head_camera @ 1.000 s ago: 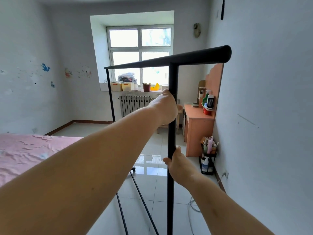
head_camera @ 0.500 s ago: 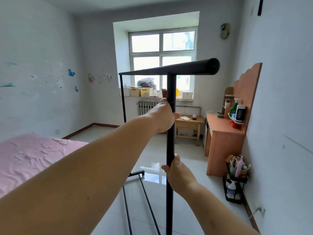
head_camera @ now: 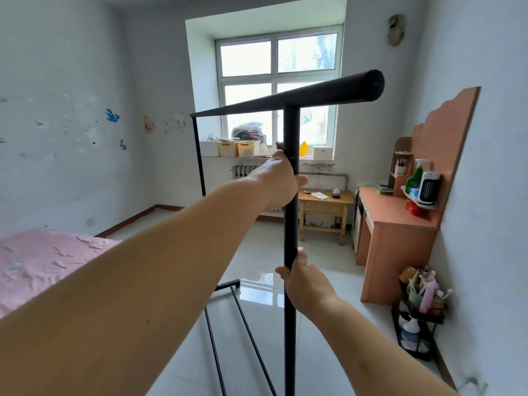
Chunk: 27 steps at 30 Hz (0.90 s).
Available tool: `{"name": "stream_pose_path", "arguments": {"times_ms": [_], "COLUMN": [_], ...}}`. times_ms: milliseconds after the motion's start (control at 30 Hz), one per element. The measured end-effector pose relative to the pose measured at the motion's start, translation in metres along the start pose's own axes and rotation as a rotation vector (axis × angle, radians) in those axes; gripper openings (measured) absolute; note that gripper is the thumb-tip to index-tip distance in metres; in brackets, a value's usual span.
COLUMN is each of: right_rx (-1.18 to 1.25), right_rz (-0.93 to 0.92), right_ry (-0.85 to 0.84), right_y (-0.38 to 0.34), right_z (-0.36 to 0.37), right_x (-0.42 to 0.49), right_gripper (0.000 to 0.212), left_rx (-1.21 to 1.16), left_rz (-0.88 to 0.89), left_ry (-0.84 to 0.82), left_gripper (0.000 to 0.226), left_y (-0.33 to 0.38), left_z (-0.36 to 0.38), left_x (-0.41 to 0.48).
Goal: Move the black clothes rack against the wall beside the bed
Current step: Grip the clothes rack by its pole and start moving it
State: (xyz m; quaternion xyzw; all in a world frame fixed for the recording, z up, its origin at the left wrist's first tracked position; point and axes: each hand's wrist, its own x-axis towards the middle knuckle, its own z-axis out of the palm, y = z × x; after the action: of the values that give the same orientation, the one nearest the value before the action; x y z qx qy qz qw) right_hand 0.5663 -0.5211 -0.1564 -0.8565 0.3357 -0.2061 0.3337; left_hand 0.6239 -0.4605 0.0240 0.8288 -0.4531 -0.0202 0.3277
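1. Since the earlier frames, the view has been swung leftward: the orange desk and the right wall are now seen further to the right, and a small wooden table under the window has been brought into sight.
2. The black clothes rack is seen in the middle of the floor, between the pink bed at the lower left and the right wall, and apart from both.
3. Its near upright post is held by both hands, as in the earlier frames.
4. The left hand is closed around the post in its upper part, below the top rail, with the arm stretched out from the lower left.
5. The right hand is wrapped around the same post lower down, the thumb laid along the post.
6. The top rail is seen running away towards the window, with the far upright standing near the left wall side of the window recess.
7. Two thin bottom bars and a foot of the rack are seen resting on the glossy tiled floor.
8. A black wire caddy of bottles is seen beside the desk, against the right wall.
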Motion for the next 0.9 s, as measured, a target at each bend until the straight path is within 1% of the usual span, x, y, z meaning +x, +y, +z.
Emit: {"name": "stream_pose_path", "arguments": {"times_ms": [33,67,133,233,267,300,367,400,533,667,733,833,900], "right_rx": [-0.035,-0.032,-0.031,-0.059,-0.055,-0.039,0.023,0.020,0.021,0.008,-0.018,-0.052,-0.097], "right_rz": [0.001,0.004,0.014,0.035,0.036,0.038,0.031,0.007,-0.051,-0.043,-0.073,-0.081,-0.070], "right_ry": [0.007,0.022,0.004,-0.021,-0.016,-0.013,-0.025,-0.028,-0.015,-0.051,-0.059,-0.032,-0.025], "right_y": [-0.001,-0.001,-0.004,-0.006,-0.005,-0.005,-0.001,0.002,0.005,0.007,0.005,-0.003,-0.007], "right_z": [0.003,0.004,0.009,0.015,0.017,0.019,0.027,0.032,0.048,0.064,0.071,0.079,0.081], "right_x": [0.014,0.023,0.050,0.088,0.102,0.116,0.145,0.162,0.221,0.283,0.319,0.366,0.396], "right_gripper": [0.034,0.038,0.041,0.042,0.040,0.033,0.008,0.005,0.013,0.009,0.012,0.031,0.040], "left_rx": [0.020,0.052,0.089,0.078,0.072,0.065,0.036,0.024,0.014,-0.002,-0.004,0.048,0.114], "left_rz": [0.010,0.018,0.044,0.056,0.060,0.066,0.073,0.076,0.089,0.061,0.040,0.011,-0.012], "left_ry": [-0.008,-0.009,0.012,0.032,0.028,0.026,0.031,0.042,0.061,0.045,0.078,0.114,0.088], "left_gripper": [0.050,0.051,0.055,0.060,0.059,0.058,0.057,0.057,0.056,0.058,0.060,0.062,0.057], "left_y": [-0.007,-0.012,-0.024,-0.039,-0.044,-0.049,-0.061,-0.068,-0.090,-0.111,-0.123,-0.138,-0.148], "left_z": [0.001,0.002,0.004,0.007,0.008,0.009,0.012,0.013,0.018,0.021,0.023,0.025,0.026], "left_x": [0.015,0.026,0.051,0.092,0.106,0.121,0.148,0.163,0.218,0.270,0.299,0.341,0.368]}}
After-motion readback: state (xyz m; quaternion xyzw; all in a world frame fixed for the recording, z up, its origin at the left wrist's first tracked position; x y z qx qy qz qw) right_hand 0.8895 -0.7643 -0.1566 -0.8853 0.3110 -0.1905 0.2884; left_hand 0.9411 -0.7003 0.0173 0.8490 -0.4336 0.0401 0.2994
